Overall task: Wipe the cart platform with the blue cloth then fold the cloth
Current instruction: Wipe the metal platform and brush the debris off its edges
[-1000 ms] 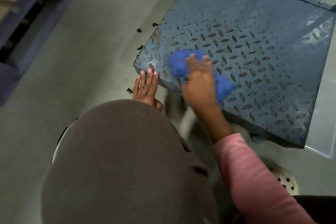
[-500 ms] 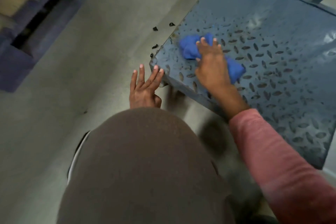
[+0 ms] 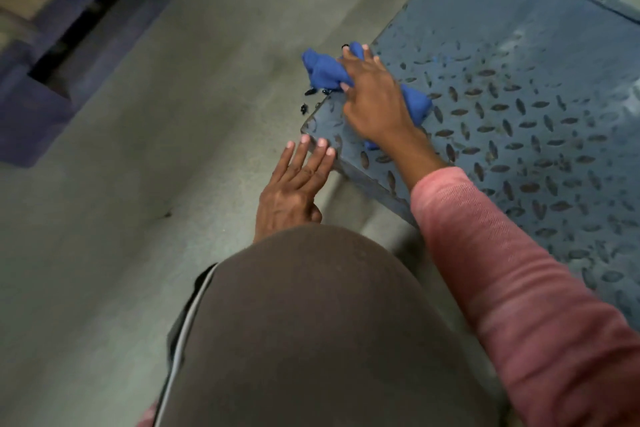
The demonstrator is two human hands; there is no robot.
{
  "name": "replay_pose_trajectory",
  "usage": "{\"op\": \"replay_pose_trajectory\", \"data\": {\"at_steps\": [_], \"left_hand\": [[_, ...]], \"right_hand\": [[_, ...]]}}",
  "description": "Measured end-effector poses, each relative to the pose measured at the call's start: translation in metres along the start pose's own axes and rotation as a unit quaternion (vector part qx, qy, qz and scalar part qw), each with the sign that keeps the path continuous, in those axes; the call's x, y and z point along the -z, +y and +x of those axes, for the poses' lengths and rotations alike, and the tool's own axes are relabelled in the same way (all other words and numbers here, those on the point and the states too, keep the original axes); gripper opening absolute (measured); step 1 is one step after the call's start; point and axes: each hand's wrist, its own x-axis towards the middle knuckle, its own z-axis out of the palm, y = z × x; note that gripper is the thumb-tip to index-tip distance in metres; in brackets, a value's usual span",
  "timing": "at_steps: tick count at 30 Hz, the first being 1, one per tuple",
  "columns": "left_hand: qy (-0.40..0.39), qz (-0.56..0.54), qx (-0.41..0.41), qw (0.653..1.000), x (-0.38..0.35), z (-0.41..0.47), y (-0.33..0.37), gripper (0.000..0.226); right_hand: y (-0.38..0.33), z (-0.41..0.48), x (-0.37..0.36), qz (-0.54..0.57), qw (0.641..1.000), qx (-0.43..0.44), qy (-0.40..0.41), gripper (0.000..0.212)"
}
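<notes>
Blue crumpled cloth [image 3: 323, 72] lies bunched at the left edge of the grey-blue diamond-plate metal cart platform [image 3: 519, 97], one end hanging past the edge. The right hand [image 3: 374, 104], in a pink sleeve [image 3: 502, 270], presses on it with fingers spread. The left hand [image 3: 291, 191] is flat, its straight fingertips touching the platform's near corner.

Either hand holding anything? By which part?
Right hand presses the blue cloth at its bunched middle, on the cart platform edge. Left hand holds nothing; its fingertips touch the platform corner.
</notes>
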Motion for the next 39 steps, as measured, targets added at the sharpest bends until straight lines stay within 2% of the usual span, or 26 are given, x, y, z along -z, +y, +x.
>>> {"op": "replay_pose_trajectory", "data": {"at_steps": [2,4,6,10,13,16,18,20,22,27,31,36,37,39], "left_hand": [[-0.017,-0.037,-0.047,0.998,0.007,0.004,0.002,0.062],[-0.059,-0.06,-0.074,0.994,0.016,0.008,0.008,0.088],[-0.075,-0.058,-0.096,0.991,0.02,0.008,0.009,0.095],[-0.083,-0.058,-0.136,0.985,0.024,0.007,-0.003,0.084],[-0.073,-0.057,-0.187,0.978,0.016,0.006,0.004,0.071],[-0.073,-0.068,-0.257,0.961,0.0,0.004,0.035,0.065],[-0.097,-0.051,-0.269,0.957,-0.006,0.005,0.062,0.06],[-0.144,0.012,-0.271,0.952,-0.01,0.005,0.083,0.054],[-0.194,0.072,-0.281,0.937,-0.014,0.005,0.088,0.065],[-0.233,0.113,-0.327,0.909,-0.008,0.011,0.075,0.095],[-0.306,0.149,-0.381,0.86,0.018,0.027,0.064,0.105],[-0.441,0.178,-0.416,0.775,0.042,0.057,0.056,0.114],[-0.443,0.159,-0.415,0.779,0.042,0.061,0.059,0.113],[-0.393,0.124,-0.412,0.813,0.034,0.058,0.065,0.111]], "right_hand": [[0.003,-0.001,0.004,0.006,1.0,0.008,-0.013,0.051],[0.005,-0.003,0.006,0.021,0.999,0.021,-0.013,0.051],[0.006,-0.009,0.007,0.042,0.998,0.047,-0.03,0.052],[0.021,-0.046,0.011,0.079,0.99,0.098,-0.055,0.052],[0.033,-0.059,0.017,0.116,0.991,0.067,-0.015,0.047],[0.038,-0.054,0.021,0.138,0.989,0.049,-0.03,0.046],[0.038,-0.052,0.025,0.152,0.985,0.056,-0.056,0.046],[0.039,-0.052,0.028,0.168,0.981,0.061,-0.078,0.046],[0.041,-0.052,0.03,0.175,0.978,0.072,-0.09,0.048],[0.05,-0.056,0.04,0.104,0.977,0.139,-0.126,0.051],[0.061,-0.052,0.047,0.044,0.967,0.194,-0.158,0.057],[0.07,-0.038,0.051,-0.028,0.94,0.264,-0.213,0.064],[0.071,-0.034,0.053,-0.037,0.932,0.282,-0.224,0.064],[0.074,-0.026,0.055,-0.042,0.921,0.31,-0.231,0.064]]}}
